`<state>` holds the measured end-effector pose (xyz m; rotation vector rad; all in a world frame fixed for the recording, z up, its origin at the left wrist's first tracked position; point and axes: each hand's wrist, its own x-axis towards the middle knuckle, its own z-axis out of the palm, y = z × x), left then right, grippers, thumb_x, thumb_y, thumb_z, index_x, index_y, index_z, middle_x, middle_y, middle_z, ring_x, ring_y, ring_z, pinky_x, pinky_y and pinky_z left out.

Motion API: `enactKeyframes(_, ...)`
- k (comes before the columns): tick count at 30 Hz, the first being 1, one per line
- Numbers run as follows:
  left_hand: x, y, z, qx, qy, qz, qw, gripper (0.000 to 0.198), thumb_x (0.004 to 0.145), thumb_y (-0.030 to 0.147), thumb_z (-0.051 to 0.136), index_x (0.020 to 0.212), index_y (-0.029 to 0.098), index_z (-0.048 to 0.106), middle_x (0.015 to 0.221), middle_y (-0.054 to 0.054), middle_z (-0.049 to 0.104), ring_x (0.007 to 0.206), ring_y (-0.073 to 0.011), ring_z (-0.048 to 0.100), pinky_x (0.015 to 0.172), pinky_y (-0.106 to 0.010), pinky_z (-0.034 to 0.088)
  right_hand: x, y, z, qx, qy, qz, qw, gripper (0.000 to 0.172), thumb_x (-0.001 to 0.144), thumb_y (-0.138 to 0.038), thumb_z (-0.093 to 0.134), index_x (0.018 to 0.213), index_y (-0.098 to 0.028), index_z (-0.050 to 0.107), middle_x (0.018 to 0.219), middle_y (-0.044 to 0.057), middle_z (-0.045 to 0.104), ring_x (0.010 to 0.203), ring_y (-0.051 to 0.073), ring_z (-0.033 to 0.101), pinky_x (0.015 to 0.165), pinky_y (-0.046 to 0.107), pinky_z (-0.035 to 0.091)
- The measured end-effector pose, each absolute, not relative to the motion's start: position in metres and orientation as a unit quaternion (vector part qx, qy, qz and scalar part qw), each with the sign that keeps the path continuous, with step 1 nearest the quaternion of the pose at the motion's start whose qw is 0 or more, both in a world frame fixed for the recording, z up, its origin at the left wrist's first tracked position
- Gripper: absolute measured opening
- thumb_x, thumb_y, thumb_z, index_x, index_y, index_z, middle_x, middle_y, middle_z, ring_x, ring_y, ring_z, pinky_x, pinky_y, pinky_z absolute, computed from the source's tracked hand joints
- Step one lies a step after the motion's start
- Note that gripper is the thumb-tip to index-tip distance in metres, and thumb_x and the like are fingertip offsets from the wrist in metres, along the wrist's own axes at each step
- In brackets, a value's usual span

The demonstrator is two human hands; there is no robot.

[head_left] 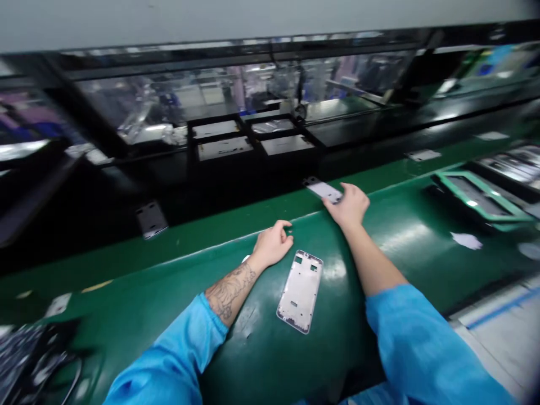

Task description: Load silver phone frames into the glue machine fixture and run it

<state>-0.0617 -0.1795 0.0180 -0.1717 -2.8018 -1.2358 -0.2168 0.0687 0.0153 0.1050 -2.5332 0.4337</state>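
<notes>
Matting, glossy and green (261,360), underlies the silver-white, rectangular, metal-looking phone frame (300,292). Beyond and right of the frame, the bare right hand (349,203) pinches the near end of a thin, pale, rectangular plate (323,189). Left of the frame's far end, the bare left hand (272,246) curls loosely, thumb and forefinger apart. Step in hand: apparently, securing the plate. Next move probably calls for level support.

Phone frame (300,292) flat on the surface (253,360); left hand (273,243) at its eleven o'clock, right hand (349,205) at one with a panel (324,190), tray (498,221) out at two, plate (152,218) over at ten!
</notes>
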Motion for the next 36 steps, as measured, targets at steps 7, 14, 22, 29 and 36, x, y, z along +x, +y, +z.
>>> enactKeyframes(7, -0.064, -0.217, 0.052, 0.036, -0.932, -0.355, 0.063, 0.04, 0.088, 0.034, 0.072, 0.127, 0.03, 0.065, 0.095, 0.005, 0.075, 0.084, -0.0133, 0.071, 0.08, -0.023, 0.053, -0.156, 0.094, -0.011, 0.096, -0.934, 0.209, 0.273, 0.052, 0.086, -0.052, 0.057, 0.123, -0.016, 0.066, 0.136, 0.022, 0.061, 0.129, 0.04, 0.053, 0.107, 0.059, 0.044)
enactKeyframes(14, -0.031, -0.384, 0.081, 0.369, -0.892, -0.178, 0.19, 0.097, 0.087, 0.042, 0.07, 0.164, 0.011, 0.02, 0.171, -0.03, 0.013, 0.156, -0.0513, 0.017, 0.118, -0.074, 0.026, -0.048, 0.091, -0.02, 0.19, -0.918, 0.286, 0.196, 0.053, 0.092, -0.062, 0.056, 0.12, -0.018, 0.065, 0.132, 0.019, 0.065, 0.124, 0.037, 0.06, 0.108, 0.059, 0.048)
enactKeyframes(22, -0.025, -0.435, 0.066, 0.423, -0.88, -0.159, 0.148, 0.102, 0.086, 0.032, 0.072, 0.166, 0.011, 0.012, 0.166, -0.034, 0.02, 0.141, -0.0509, 0.044, 0.112, -0.072, 0.036, 0.087, 0.0, 0.002, 0.173, -0.932, 0.302, 0.097, 0.098, 0.072, -0.06, 0.085, 0.151, -0.021, 0.044, 0.163, 0.024, 0.035, 0.15, 0.045, 0.036, 0.122, 0.075, 0.023)
enactKeyframes(29, -0.033, -0.398, 0.097, 0.315, -0.917, -0.189, 0.155, 0.114, 0.082, 0.03, 0.082, 0.163, 0.001, 0.006, 0.158, -0.031, 0.032, 0.149, -0.0433, 0.037, 0.121, -0.055, 0.038, 0.075, -0.023, 0.014, 0.137, -0.95, 0.274, 0.063, 0.098, 0.074, -0.043, 0.082, 0.159, -0.025, 0.037, 0.172, 0.021, 0.018, 0.154, 0.047, 0.028, 0.122, 0.079, 0.012)
enactKeyframes(36, 0.024, -0.276, 0.076, 0.08, -0.964, -0.199, 0.157, 0.112, 0.074, 0.032, 0.082, 0.166, 0.027, 0.018, 0.149, -0.014, 0.046, 0.111, -0.0279, 0.069, 0.092, -0.042, 0.061, 0.047, 0.021, 0.016, 0.076, -0.948, 0.301, 0.075, 0.095, 0.076, -0.035, 0.078, 0.159, -0.019, 0.034, 0.17, 0.027, 0.021, 0.155, 0.036, 0.032, 0.127, 0.065, 0.018)
